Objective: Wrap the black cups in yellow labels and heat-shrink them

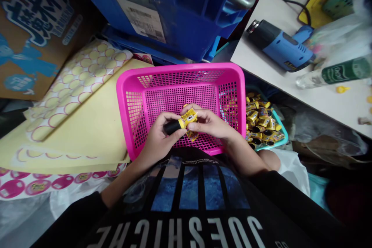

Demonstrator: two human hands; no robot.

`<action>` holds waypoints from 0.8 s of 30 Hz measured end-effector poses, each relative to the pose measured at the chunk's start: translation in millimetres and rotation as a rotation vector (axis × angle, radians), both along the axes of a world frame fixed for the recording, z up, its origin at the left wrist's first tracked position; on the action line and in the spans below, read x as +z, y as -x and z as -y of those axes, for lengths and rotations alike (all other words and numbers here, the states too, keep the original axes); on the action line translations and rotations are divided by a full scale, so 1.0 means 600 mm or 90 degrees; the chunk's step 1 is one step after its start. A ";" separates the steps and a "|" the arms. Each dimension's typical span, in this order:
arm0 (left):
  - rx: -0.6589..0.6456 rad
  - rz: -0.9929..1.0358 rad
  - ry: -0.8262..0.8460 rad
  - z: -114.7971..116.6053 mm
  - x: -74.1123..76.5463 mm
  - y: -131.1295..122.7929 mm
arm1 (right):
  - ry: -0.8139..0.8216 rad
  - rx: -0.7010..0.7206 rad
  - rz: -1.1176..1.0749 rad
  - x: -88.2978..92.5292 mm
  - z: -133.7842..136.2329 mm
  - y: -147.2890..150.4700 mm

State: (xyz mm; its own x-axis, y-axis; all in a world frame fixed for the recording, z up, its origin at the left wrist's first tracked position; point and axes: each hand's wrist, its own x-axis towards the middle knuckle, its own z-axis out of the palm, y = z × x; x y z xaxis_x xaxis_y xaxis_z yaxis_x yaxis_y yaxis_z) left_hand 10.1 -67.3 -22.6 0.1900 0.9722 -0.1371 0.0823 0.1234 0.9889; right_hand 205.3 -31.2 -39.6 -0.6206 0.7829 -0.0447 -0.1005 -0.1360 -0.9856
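Observation:
Above a pink plastic basket, both my hands hold a small yellow-and-black bottle-shaped item. Its black end points to the lower left, and the yellow end carries a printed wrapper. My left hand is closed round the black end. With fingers and thumb, my right hand grips the yellow printed end. A printed yellow flap shows just beneath it; whether it belongs to the same item I cannot tell. The basket's mesh floor shows behind my hands.
To the right, a turquoise basket holds many similar yellow-and-black items. A blue heat gun and a bottle lie on the white table. Sticker sheets lie left; a blue crate stands ahead beside a cardboard box.

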 end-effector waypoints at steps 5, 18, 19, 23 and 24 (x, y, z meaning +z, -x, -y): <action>0.025 -0.037 -0.033 0.008 -0.003 0.001 | 0.044 0.000 -0.023 0.005 0.003 0.005; 0.026 0.052 0.080 0.008 -0.008 -0.003 | -0.245 0.014 0.141 0.020 -0.017 -0.001; 0.030 0.080 0.108 0.009 -0.010 -0.003 | -0.268 0.017 0.145 0.020 -0.019 0.000; 0.079 0.191 0.215 0.010 -0.022 -0.010 | -0.315 0.041 0.176 0.020 -0.028 0.004; 0.094 0.212 0.235 0.009 -0.024 -0.012 | -0.315 0.044 0.180 0.019 -0.029 0.005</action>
State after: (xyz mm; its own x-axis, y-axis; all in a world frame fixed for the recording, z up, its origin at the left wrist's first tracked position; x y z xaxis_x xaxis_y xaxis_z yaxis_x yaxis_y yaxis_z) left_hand 17.5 -72.9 -36.9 0.1461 0.8901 -0.4317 -0.2740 0.4557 0.8469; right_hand 202.2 -13.6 -28.1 -0.6877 0.7113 0.1453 0.1688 0.3513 -0.9209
